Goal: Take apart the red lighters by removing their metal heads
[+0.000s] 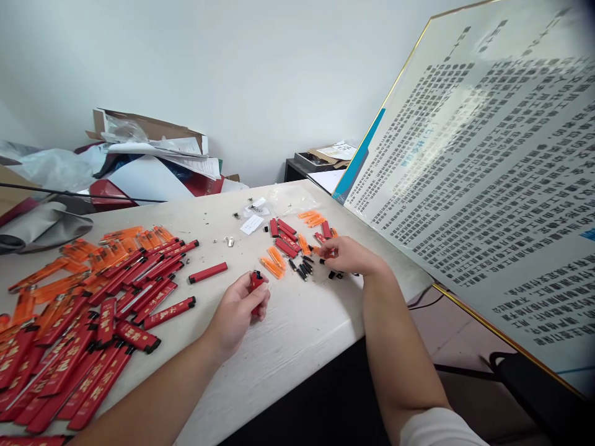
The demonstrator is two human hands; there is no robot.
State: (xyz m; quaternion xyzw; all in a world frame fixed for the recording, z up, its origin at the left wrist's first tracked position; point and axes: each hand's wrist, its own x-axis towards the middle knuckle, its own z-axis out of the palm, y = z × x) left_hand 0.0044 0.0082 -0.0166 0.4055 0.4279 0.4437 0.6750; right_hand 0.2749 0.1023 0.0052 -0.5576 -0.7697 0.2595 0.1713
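My left hand [242, 306] is closed around a red lighter [257, 284] with a black top, held upright above the table. My right hand [341, 253] reaches over the small parts, its fingers bent together; what they hold, if anything, I cannot make out. Under and beside it lie small black caps [334, 274], several slim black pieces [304, 269] and orange lighter bodies [273, 262]. Red lighter sleeves [287, 246] lie just behind them. Left of my left hand a single red lighter [207, 272] lies apart from a large pile of red lighters [134, 291].
Orange lighters [74, 266] lie heaped at the left of the white table [297, 365]. Tiny metal bits [229, 241] and a paper slip [251, 224] lie toward the back. A large framed text board [478, 173] leans at the right. Papers and a cardboard box [149, 127] stand behind.
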